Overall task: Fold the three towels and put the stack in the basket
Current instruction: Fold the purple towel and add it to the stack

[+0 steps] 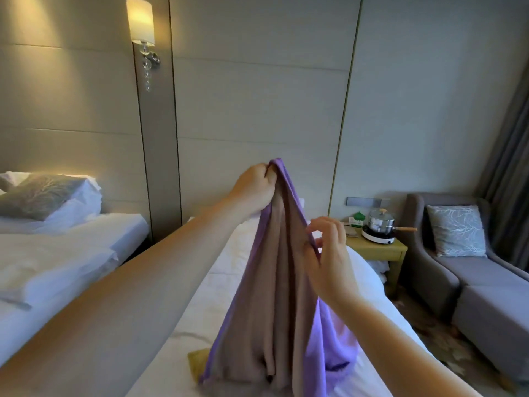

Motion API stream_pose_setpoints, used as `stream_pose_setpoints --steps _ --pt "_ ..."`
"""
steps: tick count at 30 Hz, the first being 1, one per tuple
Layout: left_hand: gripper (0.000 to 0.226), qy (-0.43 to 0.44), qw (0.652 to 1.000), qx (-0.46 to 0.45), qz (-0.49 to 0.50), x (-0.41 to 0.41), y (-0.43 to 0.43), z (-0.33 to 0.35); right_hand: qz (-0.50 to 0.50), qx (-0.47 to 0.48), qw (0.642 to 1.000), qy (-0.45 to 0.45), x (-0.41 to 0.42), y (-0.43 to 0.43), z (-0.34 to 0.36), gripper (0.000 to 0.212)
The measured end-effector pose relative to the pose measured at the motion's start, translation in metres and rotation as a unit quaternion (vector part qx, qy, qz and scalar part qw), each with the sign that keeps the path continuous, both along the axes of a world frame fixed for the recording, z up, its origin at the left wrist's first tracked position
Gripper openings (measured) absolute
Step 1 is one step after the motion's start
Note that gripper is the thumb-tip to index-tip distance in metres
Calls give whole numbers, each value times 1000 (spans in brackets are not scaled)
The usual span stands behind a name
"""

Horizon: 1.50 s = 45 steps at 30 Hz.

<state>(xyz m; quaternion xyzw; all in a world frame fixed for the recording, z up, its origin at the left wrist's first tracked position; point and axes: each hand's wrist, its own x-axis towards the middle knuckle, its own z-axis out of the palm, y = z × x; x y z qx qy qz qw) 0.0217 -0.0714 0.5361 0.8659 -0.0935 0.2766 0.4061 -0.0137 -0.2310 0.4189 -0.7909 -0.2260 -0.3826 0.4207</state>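
Purple-and-taupe towel (274, 282) hangs above bed (197, 325), long axis vertical, bottom bunched on bed. Left hand (254, 190) fists top corner, highest above bed. Right hand (326, 253) pinches purple edge lower, nearer bed; free corner likely further down that edge.

Hanging towel (274, 296) mid-bed, mattress (226, 267) either side

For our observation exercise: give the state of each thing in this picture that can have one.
Purple towel: unfolded, held up over the bed.
Left hand: grips its top corner.
Right hand: pinches its edge.
Yellow towel: lying on the bed.
Wall lamp: lit.
Steel pot: lid on.
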Motion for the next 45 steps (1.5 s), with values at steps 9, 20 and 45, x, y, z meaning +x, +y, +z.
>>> stream_pose_setpoints --steps 9,20,45 --pt "31 140 949 -230 -167 -4 -18 -6 12 -22 992 125 20 -1 -10 12" --pt "31 103 878 -383 -269 -4 -35 -3 -34 -13 985 169 37 20 -26 24" --pt "25 110 971 33 -211 -4 -22 -73 121 -88 968 202 23 -51 65 11"
